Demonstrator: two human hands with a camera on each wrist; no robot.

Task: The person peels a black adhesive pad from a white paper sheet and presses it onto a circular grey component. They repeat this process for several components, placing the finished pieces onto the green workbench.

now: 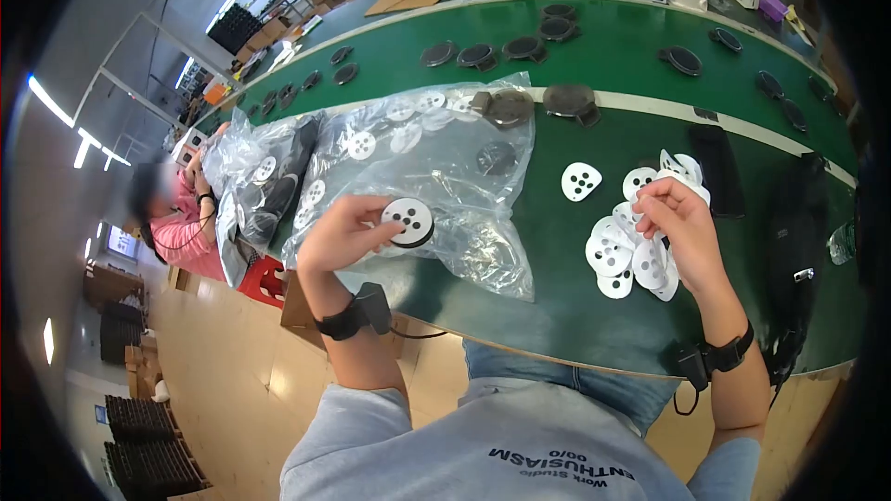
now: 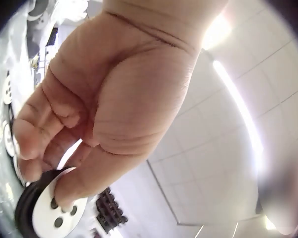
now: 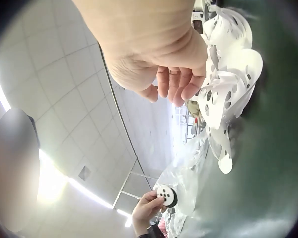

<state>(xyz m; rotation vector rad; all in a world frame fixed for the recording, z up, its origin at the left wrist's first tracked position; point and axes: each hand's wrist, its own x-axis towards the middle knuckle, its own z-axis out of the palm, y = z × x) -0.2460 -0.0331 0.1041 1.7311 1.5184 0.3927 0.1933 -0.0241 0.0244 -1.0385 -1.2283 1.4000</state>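
My left hand (image 1: 345, 230) pinches a black round piece faced with a white disc (image 1: 413, 209) with several dark holes. The thumb lies on the white face, while the fingers are behind the piece. In the left wrist view the black rim (image 2: 26, 210) shows around the white disc. My right hand (image 1: 685, 223) hovers at a loose pile of white holed discs (image 1: 609, 258), its fingers loosely curled. Nothing shows between those fingers in the right wrist view, where the pile (image 3: 216, 101) is right beside them. A single white disc (image 1: 581, 182) lies left of the pile.
A clear plastic bag (image 1: 445, 176) with white-faced discs covers the table's left part. Black round pieces (image 1: 478, 57) lie along the green surface behind. A dark flat object (image 1: 716, 172) and black fabric (image 1: 796, 250) are at right. Another person (image 1: 176, 223) sits at left.
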